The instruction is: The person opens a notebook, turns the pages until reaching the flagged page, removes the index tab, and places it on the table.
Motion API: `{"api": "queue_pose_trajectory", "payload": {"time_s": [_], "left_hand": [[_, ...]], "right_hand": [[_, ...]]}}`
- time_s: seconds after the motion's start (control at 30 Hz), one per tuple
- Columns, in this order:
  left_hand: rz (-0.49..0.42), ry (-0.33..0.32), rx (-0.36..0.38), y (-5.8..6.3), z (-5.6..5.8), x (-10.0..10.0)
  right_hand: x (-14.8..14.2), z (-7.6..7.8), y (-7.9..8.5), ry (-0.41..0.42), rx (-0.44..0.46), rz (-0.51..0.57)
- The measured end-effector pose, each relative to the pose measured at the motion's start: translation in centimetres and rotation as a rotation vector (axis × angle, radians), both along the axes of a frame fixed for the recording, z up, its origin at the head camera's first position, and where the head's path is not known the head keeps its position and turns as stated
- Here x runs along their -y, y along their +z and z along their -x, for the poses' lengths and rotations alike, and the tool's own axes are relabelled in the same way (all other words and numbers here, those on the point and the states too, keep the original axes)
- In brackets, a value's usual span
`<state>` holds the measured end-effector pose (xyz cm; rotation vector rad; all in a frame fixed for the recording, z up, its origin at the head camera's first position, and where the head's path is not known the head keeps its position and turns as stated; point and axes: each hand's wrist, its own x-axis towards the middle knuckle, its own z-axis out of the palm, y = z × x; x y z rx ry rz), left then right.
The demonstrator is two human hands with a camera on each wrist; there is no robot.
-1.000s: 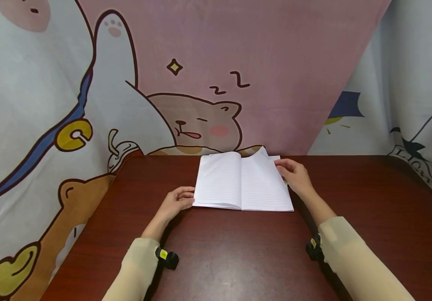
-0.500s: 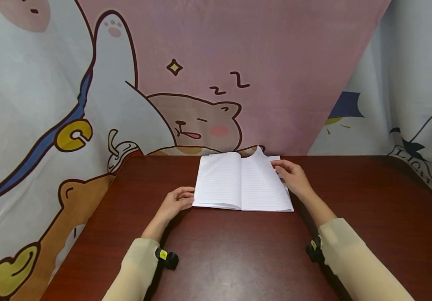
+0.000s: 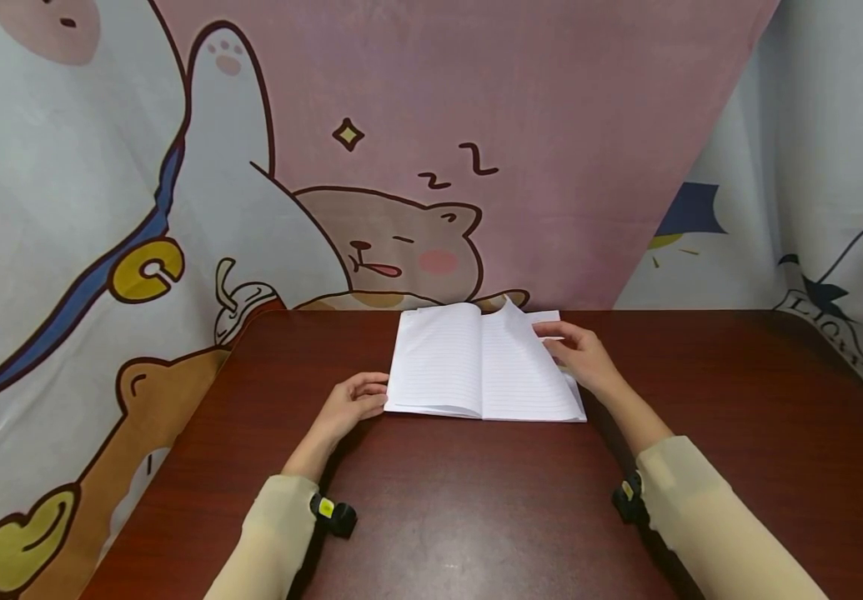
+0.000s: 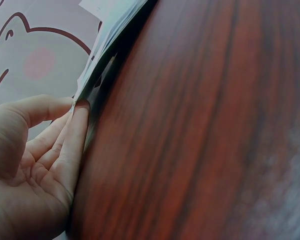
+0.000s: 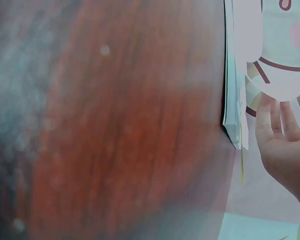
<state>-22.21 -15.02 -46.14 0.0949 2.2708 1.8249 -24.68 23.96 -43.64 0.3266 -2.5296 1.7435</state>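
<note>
An open lined notebook (image 3: 442, 358) lies on the table, its white pages facing up. At its left edge, my left hand (image 3: 347, 406) pinches the sheets and cover between thumb and fingers, clearest in the left wrist view, where the notebook edge (image 4: 102, 52) runs up from the fingertips. My right hand (image 3: 583, 357) holds the outer edge of a right-hand page (image 3: 521, 367); that page is bent up and leftward, its far corner raised. In the right wrist view, the fingers of the right hand (image 5: 285, 135) meet the page's curved edge; the thumb is hard to make out.
Under the notebook is a dark reddish-brown wooden table (image 3: 431, 508). A cartoon-printed cloth (image 3: 551, 167) hangs behind and beside it. Each wrist carries a small black camera (image 3: 335, 515) at the cuff of a pale sleeve.
The right hand has moved slightly left, taking the page with it. The page's raised corner has shifted left, uncovering more of the sheets beneath. The left hand stays in place.
</note>
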Motion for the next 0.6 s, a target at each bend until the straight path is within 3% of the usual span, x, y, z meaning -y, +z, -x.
{"api": "queue_pose_trajectory", "payload": {"time_s": [0.27,0.6], "left_hand": [[-0.004,-0.002,-0.004,0.12,-0.06,-0.05],[0.002,0.002,0.004,0.05,-0.03,-0.09]], "right_hand": [[0.26,-0.08,0.21,0.047,0.005,-0.036],[0.41,-0.07,0.03,0.117,0.074,0.015]]}}
